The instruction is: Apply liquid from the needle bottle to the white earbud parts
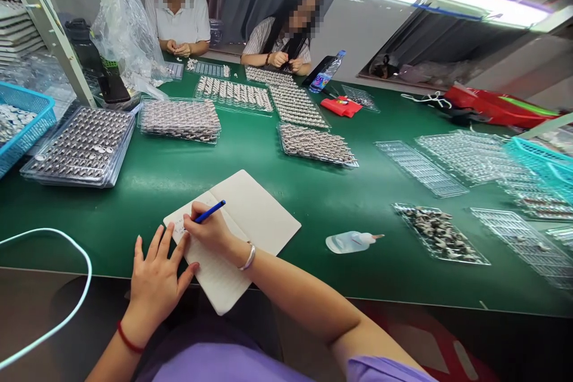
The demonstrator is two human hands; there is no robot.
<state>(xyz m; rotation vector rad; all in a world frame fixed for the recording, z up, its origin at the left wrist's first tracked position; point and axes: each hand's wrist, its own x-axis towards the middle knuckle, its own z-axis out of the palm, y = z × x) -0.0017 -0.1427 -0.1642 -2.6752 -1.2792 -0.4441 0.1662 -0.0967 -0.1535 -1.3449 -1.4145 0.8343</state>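
An open notebook lies tilted on the green table, its near corner sticking out past the front edge. Some handwriting shows at the top of its left page; the right page looks blank. My right hand is closed around a blue pen, its tip hidden behind the fingers at the written lines. Spread flat, my left hand rests on the table edge, with fingertips touching the notebook's left page. To the right of the notebook a clear squeeze bottle lies on its side.
Stacked trays of small parts stand at the left, beside a blue basket. More filled trays lie ahead. On the right are a tray of dark pieces and clear trays. Two people sit across the table. A white cable loops at left.
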